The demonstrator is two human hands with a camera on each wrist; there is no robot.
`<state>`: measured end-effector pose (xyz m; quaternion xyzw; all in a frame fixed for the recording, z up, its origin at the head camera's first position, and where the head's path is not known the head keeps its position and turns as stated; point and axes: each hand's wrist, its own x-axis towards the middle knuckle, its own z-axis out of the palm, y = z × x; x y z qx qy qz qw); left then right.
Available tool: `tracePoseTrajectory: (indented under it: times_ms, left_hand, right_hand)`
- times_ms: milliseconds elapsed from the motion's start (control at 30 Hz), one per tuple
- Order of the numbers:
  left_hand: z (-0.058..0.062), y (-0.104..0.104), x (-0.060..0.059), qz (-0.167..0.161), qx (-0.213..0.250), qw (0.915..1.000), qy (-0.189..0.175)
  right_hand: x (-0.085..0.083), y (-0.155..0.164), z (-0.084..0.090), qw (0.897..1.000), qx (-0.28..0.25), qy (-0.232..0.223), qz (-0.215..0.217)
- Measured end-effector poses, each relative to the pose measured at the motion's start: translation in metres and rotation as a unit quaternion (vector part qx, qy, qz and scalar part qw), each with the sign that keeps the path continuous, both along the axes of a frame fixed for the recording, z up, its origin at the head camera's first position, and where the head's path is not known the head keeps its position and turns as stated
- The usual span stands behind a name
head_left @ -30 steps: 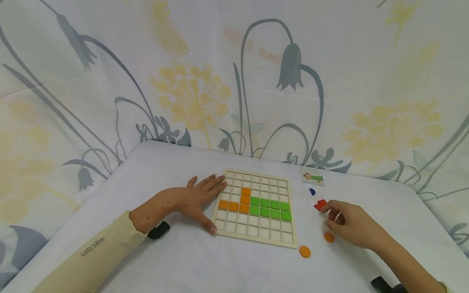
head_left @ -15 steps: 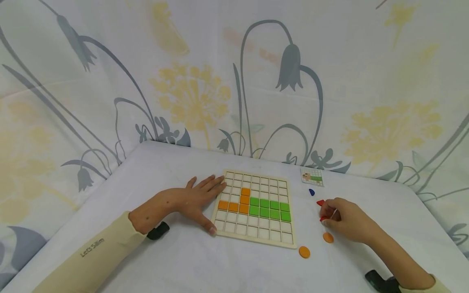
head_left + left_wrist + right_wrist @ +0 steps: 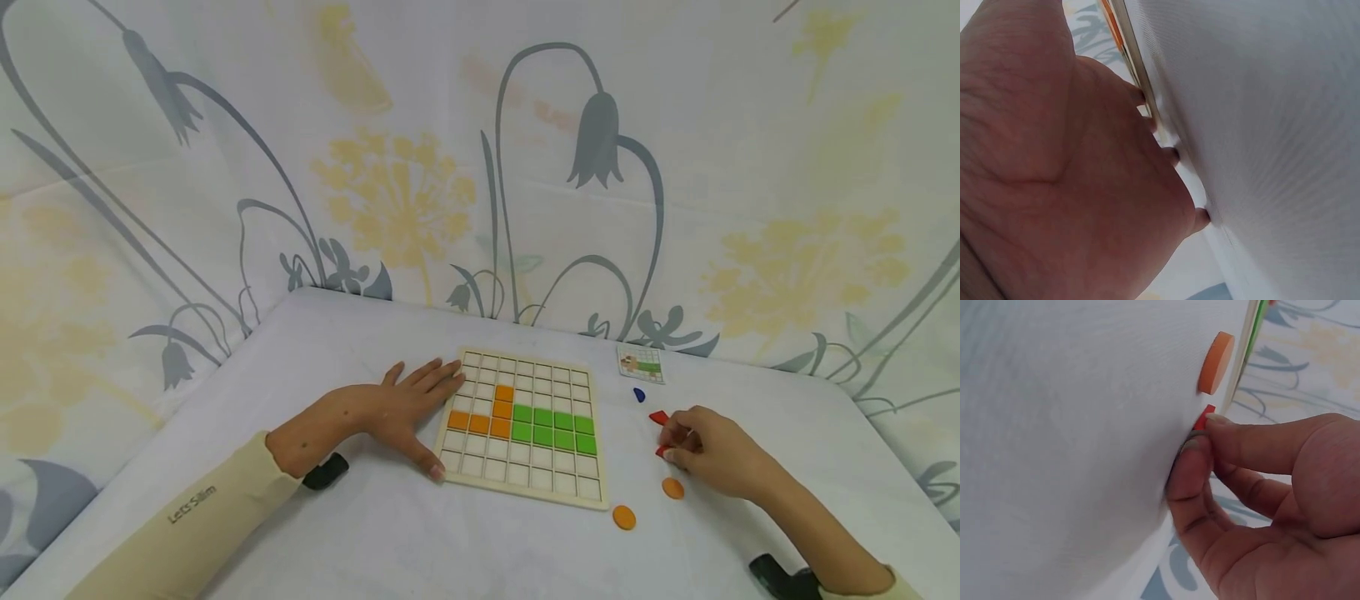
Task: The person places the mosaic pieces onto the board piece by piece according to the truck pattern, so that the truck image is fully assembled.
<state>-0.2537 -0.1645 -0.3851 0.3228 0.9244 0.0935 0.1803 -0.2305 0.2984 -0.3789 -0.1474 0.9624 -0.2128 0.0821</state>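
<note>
White cloth-covered bench (image 3: 375, 533): square wooden grid board (image 3: 522, 426) mid-bench; small pattern card (image 3: 641, 363) near far edge; blue chip (image 3: 639, 394), red pieces (image 3: 659, 417), two orange round discs (image 3: 624, 517) toward right edge.

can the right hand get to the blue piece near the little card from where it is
Probably yes. The right hand pinches a red piece just short of the blue piece, with only bare tablecloth between; it would likely need to free its fingers first.
</note>
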Motion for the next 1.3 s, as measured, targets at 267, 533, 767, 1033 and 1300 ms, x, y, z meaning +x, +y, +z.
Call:
tracePoseTrajectory:
  times_ms: [267, 533, 767, 1033, 1300]
  left_hand:
    - [0.0, -0.001, 0.0, 0.003, 0.001, 1.0, -0.003]
    - [0.0, -0.001, -0.001, 0.003, -0.001, 1.0, -0.001]
    - [0.001, -0.001, -0.001, 0.003, 0.008, 0.9999, -0.008]
    - [0.001, -0.001, 0.0, 0.005, 0.008, 0.9999, -0.007]
    - [0.001, -0.001, 0.0, -0.001, 0.01, 0.9999, -0.005]
  right_hand:
    - [0.005, -0.006, 0.001, 1.0, -0.008, 0.003, 0.022]
    - [0.008, -0.049, 0.019, 0.991, -0.091, 0.057, 0.085]
    - [0.005, -0.107, 0.031, 0.977, -0.143, 0.056, 0.146]
    - [-0.011, -0.175, 0.029, 0.977, -0.154, 0.038, 0.141]
    - [-0.025, -0.225, 0.025, 0.982, -0.142, 0.033, 0.118]
